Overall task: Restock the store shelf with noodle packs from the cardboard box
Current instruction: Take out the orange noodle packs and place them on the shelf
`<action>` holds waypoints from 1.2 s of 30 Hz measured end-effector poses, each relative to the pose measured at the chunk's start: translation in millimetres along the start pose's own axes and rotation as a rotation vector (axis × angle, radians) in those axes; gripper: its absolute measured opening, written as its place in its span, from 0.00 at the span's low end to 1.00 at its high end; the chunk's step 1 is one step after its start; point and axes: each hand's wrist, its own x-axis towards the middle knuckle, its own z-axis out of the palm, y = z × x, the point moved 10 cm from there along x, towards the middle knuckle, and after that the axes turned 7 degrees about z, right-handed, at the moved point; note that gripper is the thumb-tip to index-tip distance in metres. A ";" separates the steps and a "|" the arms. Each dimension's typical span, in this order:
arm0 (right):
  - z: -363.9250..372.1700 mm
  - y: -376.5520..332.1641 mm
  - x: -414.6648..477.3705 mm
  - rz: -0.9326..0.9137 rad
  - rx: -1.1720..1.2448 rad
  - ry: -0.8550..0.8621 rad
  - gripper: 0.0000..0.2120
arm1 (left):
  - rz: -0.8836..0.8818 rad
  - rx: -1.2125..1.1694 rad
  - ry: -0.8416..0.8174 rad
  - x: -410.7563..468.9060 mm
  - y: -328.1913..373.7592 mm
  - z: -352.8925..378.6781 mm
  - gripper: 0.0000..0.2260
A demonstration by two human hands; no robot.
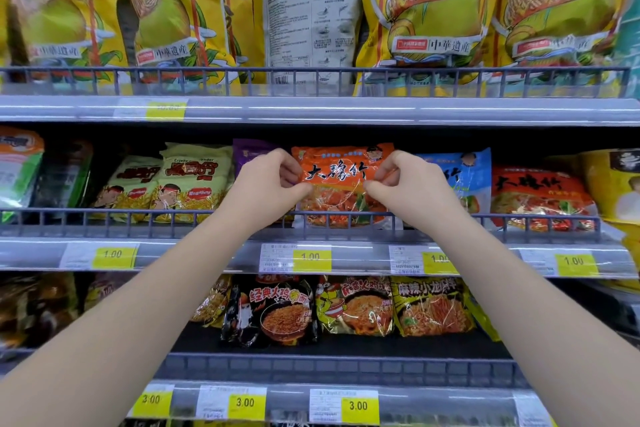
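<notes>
Orange noodle pack (341,184) stood upright at middle shelf (346,236) front edge, behind the rail; left hand (266,184) and right hand (412,184) pinched its sides, probably squaring it to face out.

Yellow price tags marked 1.00 (311,256) and 3.00 (358,406), tall yellow bags (426,10) above, one white-backed bag (311,10) turned round, grey wire rails (346,80).

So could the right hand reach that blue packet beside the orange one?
Probably yes: the blue packet stands beside the right hand, with only a low wire rail across its foot. That hand must first release the orange packet.
</notes>
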 end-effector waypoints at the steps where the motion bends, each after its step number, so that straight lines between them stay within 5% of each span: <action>1: -0.3 -3.3 -2.1 -0.008 0.027 -0.002 0.09 | -0.002 -0.012 0.006 -3.2 1.8 -2.8 0.14; 15: 44.2 -72.3 -51.7 -0.148 0.425 -0.123 0.11 | -0.098 -0.120 0.082 -73.8 -11.5 -48.6 0.11; 25: 113.7 -161.8 -130.8 -0.190 0.420 -0.291 0.11 | -0.211 -0.087 0.085 -162.4 -77.1 -142.1 0.10; 36: 237.4 -244.1 -267.7 0.033 0.485 -0.422 0.11 | -0.314 -0.152 -0.135 -294.9 -178.3 -228.1 0.13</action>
